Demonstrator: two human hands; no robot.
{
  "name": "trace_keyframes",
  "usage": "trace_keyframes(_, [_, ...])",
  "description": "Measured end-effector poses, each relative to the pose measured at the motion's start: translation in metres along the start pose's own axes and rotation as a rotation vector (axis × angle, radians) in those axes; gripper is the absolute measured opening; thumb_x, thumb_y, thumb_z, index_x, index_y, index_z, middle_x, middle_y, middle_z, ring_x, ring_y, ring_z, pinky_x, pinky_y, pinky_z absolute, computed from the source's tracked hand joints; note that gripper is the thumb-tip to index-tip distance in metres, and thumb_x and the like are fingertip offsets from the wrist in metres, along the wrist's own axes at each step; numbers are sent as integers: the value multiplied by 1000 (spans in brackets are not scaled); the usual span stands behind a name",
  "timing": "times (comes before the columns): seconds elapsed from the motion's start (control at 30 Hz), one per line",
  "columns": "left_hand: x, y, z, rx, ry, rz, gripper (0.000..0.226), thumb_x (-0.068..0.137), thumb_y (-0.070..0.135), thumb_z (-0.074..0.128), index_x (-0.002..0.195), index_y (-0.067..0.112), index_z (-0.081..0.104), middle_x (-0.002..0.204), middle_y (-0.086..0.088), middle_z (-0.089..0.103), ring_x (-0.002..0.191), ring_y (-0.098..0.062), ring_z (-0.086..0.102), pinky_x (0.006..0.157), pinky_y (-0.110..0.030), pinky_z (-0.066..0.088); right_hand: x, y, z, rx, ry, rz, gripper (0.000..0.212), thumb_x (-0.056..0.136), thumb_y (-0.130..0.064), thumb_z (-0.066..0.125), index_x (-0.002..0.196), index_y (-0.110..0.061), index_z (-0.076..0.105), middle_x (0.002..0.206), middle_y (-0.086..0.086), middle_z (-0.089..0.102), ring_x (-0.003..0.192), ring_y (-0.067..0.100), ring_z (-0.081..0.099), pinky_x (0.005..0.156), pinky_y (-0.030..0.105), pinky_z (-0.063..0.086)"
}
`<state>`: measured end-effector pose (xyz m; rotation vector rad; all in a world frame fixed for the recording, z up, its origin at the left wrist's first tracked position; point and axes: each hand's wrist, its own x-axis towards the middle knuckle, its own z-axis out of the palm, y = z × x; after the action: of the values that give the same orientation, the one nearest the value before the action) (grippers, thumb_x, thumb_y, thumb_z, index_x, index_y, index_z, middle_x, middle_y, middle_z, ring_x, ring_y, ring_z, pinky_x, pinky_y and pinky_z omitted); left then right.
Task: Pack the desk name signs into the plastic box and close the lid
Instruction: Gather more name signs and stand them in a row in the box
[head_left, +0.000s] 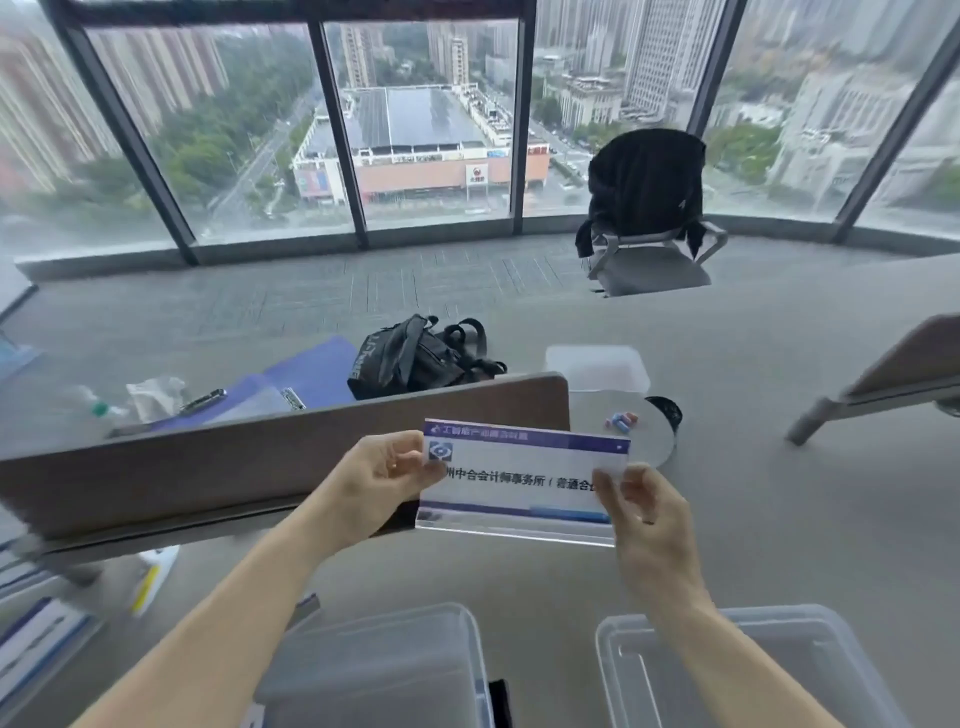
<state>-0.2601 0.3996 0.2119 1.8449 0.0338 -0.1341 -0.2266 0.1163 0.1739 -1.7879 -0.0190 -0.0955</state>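
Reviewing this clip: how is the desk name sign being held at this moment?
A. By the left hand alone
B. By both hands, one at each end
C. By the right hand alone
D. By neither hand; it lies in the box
B: the left hand pinches the left end of the name sign and the right hand the right end, above the desk.

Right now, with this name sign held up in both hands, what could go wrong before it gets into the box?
The name sign is pinched only at its edges by the left hand and right hand, so it might slip. Two clear containers sit below, one on the left and one on the right; it could go into the wrong one.
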Motion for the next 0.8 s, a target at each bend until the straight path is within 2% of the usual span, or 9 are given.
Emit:
trace_keyframes(0.17, [-66,61,-26,-37,57,-20,24,96,17,69,119,10,74,118,-8,78,114,-26,72,107,-45,51,-22,-71,4,281,-149,36,26,92,-38,66,98,-12,63,86,-4,66,80,11,62,82,28,50])
trace_keyframes(0.2, [-77,68,-32,-45,52,-40,25,95,17,70,120,11,75,118,-9,78,114,-27,73,104,-43,54,-26,-80,9,308,-179,46,24,93,-37,65,99,-13,62,87,-2,65,79,8,61,80,23,50])
trace_keyframes(0.27, [-102,80,-45,-50,46,-71,24,94,16,72,117,13,76,111,-8,80,101,-26,76,86,-36,61,-37,-98,20,338,-267,60,17,95,-33,62,99,-16,61,85,-2,64,75,3,61,72,14,48])
trace_keyframes(0.33, [-127,86,-58,1,88,-93,18,93,16,74,110,12,77,98,-5,80,85,-20,76,68,-29,62,-49,-112,34,346,-388,64,21,95,-32,61,101,-12,61,84,0,65,78,6,62,72,17,49])
trace_keyframes(0.37, [-138,86,-65,16,112,-107,18,92,16,75,110,12,76,96,-7,80,83,-18,76,65,-28,61,-55,-117,42,349,-449,62,23,93,-32,60,102,-10,60,85,5,68,80,8,65,74,21,52])
trace_keyframes(0.47, [-164,82,-84,142,124,-137,18,88,25,80,106,22,80,95,-7,79,82,-13,72,64,-25,58,-69,-128,64,325,-560,62,30,89,-36,61,104,-10,62,101,23,72,91,29,71,88,46,58])
trace_keyframes(0.57, [-180,74,-92,222,33,-195,17,89,25,79,107,26,80,91,-4,81,78,-13,75,65,-23,58,-77,-135,86,179,-685,7,17,96,-33,60,100,-17,64,105,21,73,97,40,71,91,55,54])
trace_keyframes(0.7, [-193,46,-88,284,-39,-238,18,94,17,72,108,27,77,94,0,82,85,-15,79,71,-28,62,-97,-126,123,-67,-771,-66,13,99,-33,60,99,-22,66,98,12,75,93,34,72,89,58,56])
trace_keyframes(0.8, [-208,9,-88,181,-44,-295,24,96,10,69,118,20,75,102,-5,82,92,-20,80,83,-39,64,-119,-99,147,-76,-580,58,21,93,-34,68,111,-28,60,117,4,68,102,19,68,92,51,57])
